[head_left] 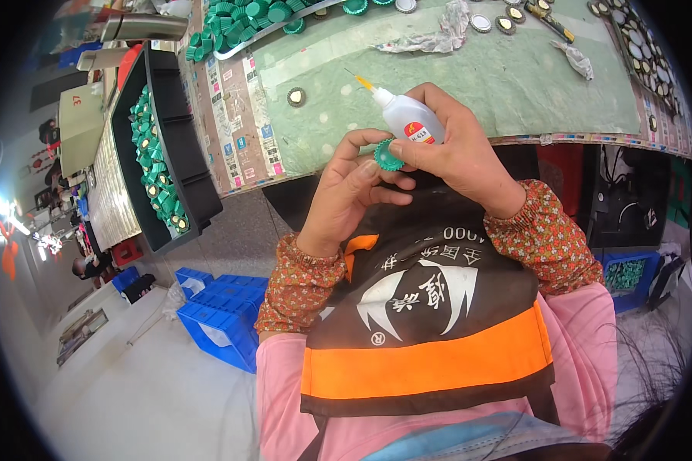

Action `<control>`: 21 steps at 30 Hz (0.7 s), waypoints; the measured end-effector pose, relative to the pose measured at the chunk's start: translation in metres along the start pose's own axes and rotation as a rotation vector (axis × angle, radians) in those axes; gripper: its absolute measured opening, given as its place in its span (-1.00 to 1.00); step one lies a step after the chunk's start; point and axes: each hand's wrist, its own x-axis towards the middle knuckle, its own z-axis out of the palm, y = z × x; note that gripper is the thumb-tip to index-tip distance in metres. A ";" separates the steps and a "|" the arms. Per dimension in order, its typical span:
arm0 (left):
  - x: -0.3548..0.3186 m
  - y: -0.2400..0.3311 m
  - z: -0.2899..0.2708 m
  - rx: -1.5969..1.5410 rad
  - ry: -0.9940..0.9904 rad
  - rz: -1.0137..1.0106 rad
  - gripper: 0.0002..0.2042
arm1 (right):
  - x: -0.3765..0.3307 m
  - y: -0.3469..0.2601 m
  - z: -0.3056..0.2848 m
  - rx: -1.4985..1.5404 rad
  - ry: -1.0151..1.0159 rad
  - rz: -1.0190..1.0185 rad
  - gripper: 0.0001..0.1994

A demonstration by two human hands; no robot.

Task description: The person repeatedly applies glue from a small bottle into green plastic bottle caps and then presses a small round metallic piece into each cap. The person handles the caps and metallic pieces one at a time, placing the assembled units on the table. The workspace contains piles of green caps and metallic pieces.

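A green crimped bottle cap point(387, 157) is pinched in the fingers of my left hand point(340, 189), just in front of the table edge. Its hollow side faces up. My right hand point(463, 157) is wrapped round a white squeeze bottle point(401, 112) with a yellow needle tip, which points up and to the left, away from the cap. The right thumb reaches over to the cap's rim and touches it. On the green table cover point(315, 131) beyond my left hand lies a single dark-rimmed cap point(297, 97) with a pale centre.
A heap of green caps point(238, 19) fills a tray at the far left of the table. Crumpled tissue point(438, 32) and several loose caps point(505, 24) lie at the back. A black bin point(200, 154) of caps stands left; blue crates point(223, 315) sit on the floor.
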 end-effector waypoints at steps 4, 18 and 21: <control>-0.001 -0.006 -0.002 -0.091 0.014 0.013 -0.56 | -0.005 0.000 0.002 -0.124 0.021 -0.137 -0.61; -0.009 0.002 -0.018 -0.371 -0.012 0.052 -0.42 | -0.030 -0.020 -0.023 -0.471 -0.081 -0.600 -0.65; -0.009 0.002 -0.015 -0.338 0.000 0.058 -0.43 | -0.031 -0.021 -0.019 -0.521 -0.090 -0.666 -0.70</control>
